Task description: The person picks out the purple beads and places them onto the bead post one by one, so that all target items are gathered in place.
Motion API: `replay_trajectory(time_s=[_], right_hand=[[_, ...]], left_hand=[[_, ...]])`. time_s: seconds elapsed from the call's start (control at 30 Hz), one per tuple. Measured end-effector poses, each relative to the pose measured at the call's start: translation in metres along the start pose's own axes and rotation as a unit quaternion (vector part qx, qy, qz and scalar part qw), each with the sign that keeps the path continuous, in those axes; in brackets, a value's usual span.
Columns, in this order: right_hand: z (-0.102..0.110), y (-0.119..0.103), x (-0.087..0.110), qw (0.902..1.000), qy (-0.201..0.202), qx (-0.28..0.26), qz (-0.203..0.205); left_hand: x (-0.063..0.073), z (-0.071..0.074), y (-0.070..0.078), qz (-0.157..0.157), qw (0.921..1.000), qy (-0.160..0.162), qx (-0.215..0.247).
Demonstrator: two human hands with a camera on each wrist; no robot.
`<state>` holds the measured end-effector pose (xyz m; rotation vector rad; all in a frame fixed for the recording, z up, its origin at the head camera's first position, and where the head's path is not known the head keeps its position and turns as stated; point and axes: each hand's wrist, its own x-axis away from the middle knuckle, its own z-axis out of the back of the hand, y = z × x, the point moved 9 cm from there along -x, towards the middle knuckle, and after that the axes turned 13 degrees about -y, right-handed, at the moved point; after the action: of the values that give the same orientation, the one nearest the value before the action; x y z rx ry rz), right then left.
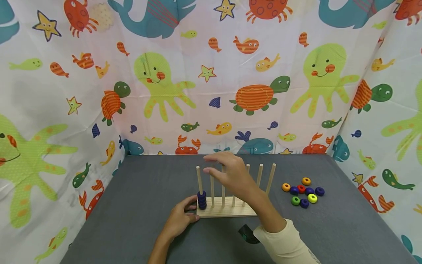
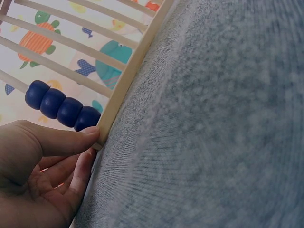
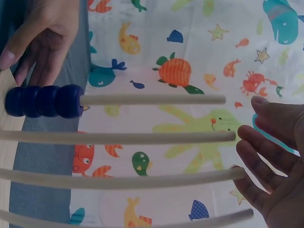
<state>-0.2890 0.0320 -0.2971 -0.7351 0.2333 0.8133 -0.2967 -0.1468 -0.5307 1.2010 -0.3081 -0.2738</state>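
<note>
A wooden peg rack with a flat base [image 1: 227,211] and a row of upright pegs stands in front of me. Several dark blue beads [image 1: 202,200] are stacked on its leftmost peg [image 1: 199,178]. My left hand [image 1: 179,217] holds the left end of the base, thumb against the edge beside the lowest bead [image 2: 87,118]. Above the pegs is my right hand [image 1: 232,174], its thumb and fingers spread apart with nothing between them. In the right wrist view its fingers [image 3: 266,154] are close to the tips of the second and third pegs.
On the grey table [image 1: 145,190], right of the rack, lies a loose group of beads: orange [image 1: 285,187], red [image 1: 301,189], green [image 1: 295,200], yellow [image 1: 312,198] and blue [image 1: 319,191]. A small black object [image 1: 248,234] is beside my right sleeve. A printed curtain [image 1: 197,91] surrounds the table's back and sides.
</note>
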Motion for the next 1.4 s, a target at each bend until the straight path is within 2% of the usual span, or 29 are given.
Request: replay_trajectory(time_s=[0.13,0.33,0.57,0.7,1.13,1.4], right_hand=[[0.010,0.005,0.008,0.9998,0.017,-0.003,-0.009],[0.031,0.009,0.024,0.9977,0.066,0.011,0.002],[0.057,0.017,0.049,0.9918,0.125,0.022,0.020],[0.071,0.027,0.064,0.9882,0.148,0.034,0.017],[0.119,0.068,0.119,0.9727,0.210,0.067,-0.074],[0.135,0.107,0.151,0.9650,0.219,0.071,-0.126]], left_hand=[[-0.001,0.000,-0.001,0.004,1.0000,0.003,-0.005],[-0.001,0.000,-0.002,0.009,0.9999,0.006,-0.008],[-0.001,0.001,-0.001,0.007,0.9999,0.006,-0.005],[-0.001,0.001,0.000,0.003,1.0000,0.005,-0.002],[-0.002,0.001,0.000,0.001,1.0000,0.004,0.003],[-0.001,0.000,0.001,0.004,1.0000,0.003,0.002]])
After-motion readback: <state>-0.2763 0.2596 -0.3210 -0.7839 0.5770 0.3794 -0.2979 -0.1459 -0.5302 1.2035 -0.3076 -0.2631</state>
